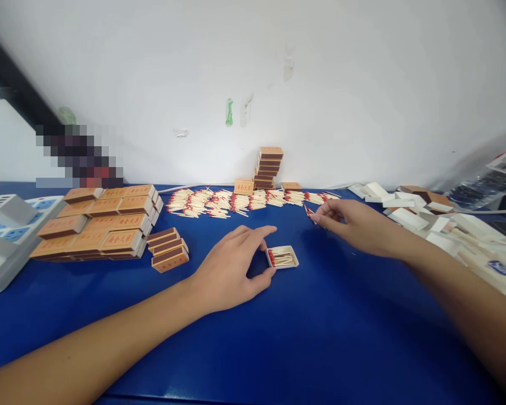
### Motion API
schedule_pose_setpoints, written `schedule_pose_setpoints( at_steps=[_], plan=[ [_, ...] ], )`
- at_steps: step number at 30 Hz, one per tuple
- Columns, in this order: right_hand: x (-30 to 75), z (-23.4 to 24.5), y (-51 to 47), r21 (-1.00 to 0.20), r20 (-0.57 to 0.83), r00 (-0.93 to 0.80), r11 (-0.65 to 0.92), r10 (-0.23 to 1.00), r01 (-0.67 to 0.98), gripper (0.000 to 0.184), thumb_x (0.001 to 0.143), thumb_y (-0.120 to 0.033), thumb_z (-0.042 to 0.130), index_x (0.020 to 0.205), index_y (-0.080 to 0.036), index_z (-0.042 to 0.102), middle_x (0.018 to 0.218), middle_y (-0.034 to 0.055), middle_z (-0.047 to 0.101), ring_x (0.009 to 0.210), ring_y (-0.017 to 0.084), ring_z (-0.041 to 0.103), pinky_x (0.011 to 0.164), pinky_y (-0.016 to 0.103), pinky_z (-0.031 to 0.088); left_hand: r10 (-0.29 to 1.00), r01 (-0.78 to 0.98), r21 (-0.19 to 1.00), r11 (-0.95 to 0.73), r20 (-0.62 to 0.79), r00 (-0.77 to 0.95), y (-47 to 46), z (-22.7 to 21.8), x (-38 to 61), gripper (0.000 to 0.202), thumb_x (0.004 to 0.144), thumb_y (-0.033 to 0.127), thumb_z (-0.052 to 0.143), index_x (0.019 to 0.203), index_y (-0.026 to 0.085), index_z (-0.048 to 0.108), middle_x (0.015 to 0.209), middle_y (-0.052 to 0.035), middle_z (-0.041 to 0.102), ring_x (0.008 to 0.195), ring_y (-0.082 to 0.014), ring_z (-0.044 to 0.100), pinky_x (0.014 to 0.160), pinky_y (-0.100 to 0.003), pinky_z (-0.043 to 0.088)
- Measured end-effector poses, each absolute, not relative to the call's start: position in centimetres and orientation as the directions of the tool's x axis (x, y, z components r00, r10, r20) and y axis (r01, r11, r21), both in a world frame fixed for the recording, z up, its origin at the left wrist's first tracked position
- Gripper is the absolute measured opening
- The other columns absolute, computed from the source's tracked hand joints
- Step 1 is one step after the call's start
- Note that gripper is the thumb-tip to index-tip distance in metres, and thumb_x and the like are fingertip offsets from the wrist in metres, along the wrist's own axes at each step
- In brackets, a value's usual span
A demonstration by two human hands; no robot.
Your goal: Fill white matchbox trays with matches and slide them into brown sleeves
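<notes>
A small white matchbox tray (296, 256) lies on the blue table, with red-headed matches (281, 259) in it. My left hand (231, 267) steadies the tray's left end between thumb and a bent finger, the index finger stretched out above it. Farther right, my right hand (337, 216) pinches a few matches (308, 212), red heads pointing up and left. It is beside the right end of a long row of loose matches (219, 202) near the wall.
Filled-looking matchboxes (105, 222) are stacked at left, with several more (168, 250) standing beside them. Another matchbox stack (270, 166) rises by the wall. White trays (409, 216) and a plastic package (484, 253) lie at right. A power strip (17, 236) sits far left.
</notes>
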State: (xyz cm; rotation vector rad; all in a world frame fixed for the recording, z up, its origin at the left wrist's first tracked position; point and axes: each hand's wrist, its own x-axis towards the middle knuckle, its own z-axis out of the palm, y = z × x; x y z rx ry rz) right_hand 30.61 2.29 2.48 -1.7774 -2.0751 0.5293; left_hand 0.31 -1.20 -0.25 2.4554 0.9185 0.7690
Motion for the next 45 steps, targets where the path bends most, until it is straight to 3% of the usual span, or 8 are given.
schedule_pose_setpoints(
  at_steps=[4, 14, 20, 24, 28, 32, 41, 45],
  plan=[
    [28.2, 3.0, 0.1, -0.579, 0.044, -0.359, 0.317, 0.932, 0.751, 0.046, 0.104, -0.068, 0.052, 0.097, -0.025, 0.067, 0.081, 0.0021, 0.068, 0.071, 0.019, 0.059, 0.063, 0.032, 0.044, 0.691, 0.476, 0.526, -0.705, 0.356, 0.629, -1.2, -0.3, 0.3, 0.061, 0.096, 0.024, 0.071, 0.152, 0.023, 0.047, 0.118, -0.0055, 0.073, 0.117, -0.0273, 0.065, 0.108, -0.049, 0.055],
    [24.8, 2.5, -2.7, -0.524, 0.037, -0.567, 0.499, 0.823, 0.690, 0.022, 0.108, -0.041, 0.053, 0.096, -0.025, 0.062, 0.096, 0.0050, 0.070, 0.077, 0.019, 0.063, 0.067, 0.033, 0.048, 0.678, 0.463, 0.520, -0.718, 0.373, 0.633, -1.2, -0.5, 0.4, 0.064, 0.094, 0.022, 0.072, 0.153, 0.022, 0.046, 0.121, -0.0068, 0.073, 0.119, -0.0279, 0.064, 0.108, -0.049, 0.055],
    [26.8, 3.3, -1.0, -0.400, 0.159, -0.440, 0.465, 0.884, 0.790, 0.023, 0.104, -0.043, 0.055, 0.093, -0.026, 0.066, 0.075, 0.0012, 0.064, 0.066, 0.020, 0.058, 0.064, 0.034, 0.041, 0.680, 0.462, 0.523, -0.716, 0.371, 0.633, -1.1, -0.4, 0.4, 0.062, 0.095, 0.023, 0.071, 0.152, 0.022, 0.047, 0.119, -0.0055, 0.073, 0.117, -0.0270, 0.064, 0.109, -0.050, 0.054],
    [29.7, 3.2, 1.0, -0.284, 0.178, -0.111, 0.159, 0.978, 0.946, 0.023, 0.098, -0.043, 0.061, 0.083, -0.026, 0.065, 0.074, 0.0057, 0.068, 0.067, 0.025, 0.061, 0.062, 0.038, 0.039, 0.685, 0.468, 0.528, -0.709, 0.357, 0.635, -1.1, -0.3, 0.3, 0.061, 0.096, 0.024, 0.070, 0.152, 0.022, 0.047, 0.118, -0.0062, 0.073, 0.118, -0.0277, 0.064, 0.109, -0.050, 0.054],
    [31.6, 2.5, 2.5, -0.236, 0.049, 0.062, -0.048, 0.997, 0.970, 0.024, 0.094, -0.044, 0.066, 0.080, -0.025, 0.066, 0.080, 0.0088, 0.075, 0.072, 0.028, 0.067, 0.063, 0.040, 0.043, 0.681, 0.464, 0.528, -0.711, 0.354, 0.641, -1.2, -0.3, 0.3, 0.062, 0.096, 0.023, 0.070, 0.153, 0.020, 0.047, 0.118, -0.0063, 0.073, 0.119, -0.0275, 0.064, 0.109, -0.049, 0.054],
    [31.5, 1.9, 2.9, -0.278, -0.037, 0.036, -0.045, 0.999, 0.959, 0.029, 0.095, -0.048, 0.063, 0.080, -0.024, 0.067, 0.077, 0.0073, 0.075, 0.069, 0.026, 0.068, 0.061, 0.038, 0.044, 0.677, 0.461, 0.525, -0.715, 0.357, 0.644, -1.3, -0.4, 0.3, 0.061, 0.096, 0.024, 0.070, 0.152, 0.019, 0.047, 0.118, -0.0065, 0.073, 0.118, -0.0272, 0.064, 0.109, -0.049, 0.054],
    [32.0, 1.9, 2.7, -0.295, -0.027, -0.012, 0.003, 1.000, 0.956, 0.025, 0.098, -0.041, 0.060, 0.079, -0.025, 0.064, 0.077, 0.0075, 0.074, 0.068, 0.026, 0.066, 0.064, 0.039, 0.044, 0.669, 0.453, 0.519, -0.725, 0.372, 0.643, -1.3, -0.5, 0.2, 0.061, 0.096, 0.024, 0.070, 0.153, 0.019, 0.047, 0.119, -0.0059, 0.073, 0.117, -0.0270, 0.064, 0.108, -0.048, 0.054],
    [31.9, 2.4, 2.2, -0.347, 0.003, -0.137, 0.129, 0.991, 0.929, 0.034, 0.102, -0.052, 0.055, 0.086, -0.025, 0.065, 0.077, 0.0074, 0.071, 0.067, 0.024, 0.062, 0.063, 0.039, 0.044, 0.670, 0.453, 0.521, -0.724, 0.371, 0.644, -1.3, -0.5, 0.2, 0.062, 0.096, 0.024, 0.071, 0.152, 0.019, 0.047, 0.118, -0.0059, 0.073, 0.117, -0.0268, 0.064, 0.108, -0.048, 0.054]
  ],
)
